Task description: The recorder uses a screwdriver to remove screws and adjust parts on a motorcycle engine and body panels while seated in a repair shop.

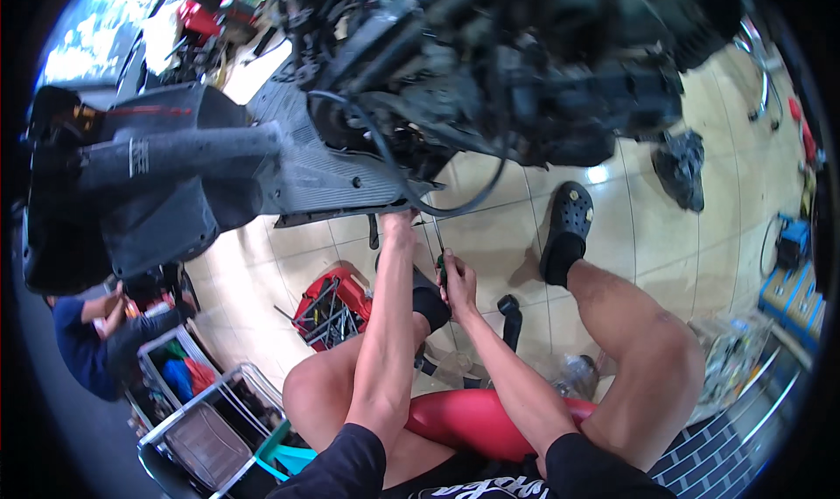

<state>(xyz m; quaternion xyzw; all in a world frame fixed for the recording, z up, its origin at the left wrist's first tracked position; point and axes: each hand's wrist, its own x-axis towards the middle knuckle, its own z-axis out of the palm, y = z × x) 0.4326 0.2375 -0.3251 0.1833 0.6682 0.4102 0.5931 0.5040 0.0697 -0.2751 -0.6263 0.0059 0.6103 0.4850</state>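
Red plastic toolbox (332, 311) lies open on the glossy cream floor tiles (639, 236), metal tools heaped inside. Just right of it, my right hand (457, 282) is clenched round a green-handled screwdriver (442, 267), its thin shaft pointing up toward the scooter's ribbed grey footboard (324, 171). My left hand (398, 223) reaches the board's edge; how its fingers stand I cannot tell.

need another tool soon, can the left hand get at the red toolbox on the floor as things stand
Probably yes, after letting go. The left hand is stretched up to the scooter's underside, and the red toolbox lies open on the tiles just left of that forearm, with nothing between them.
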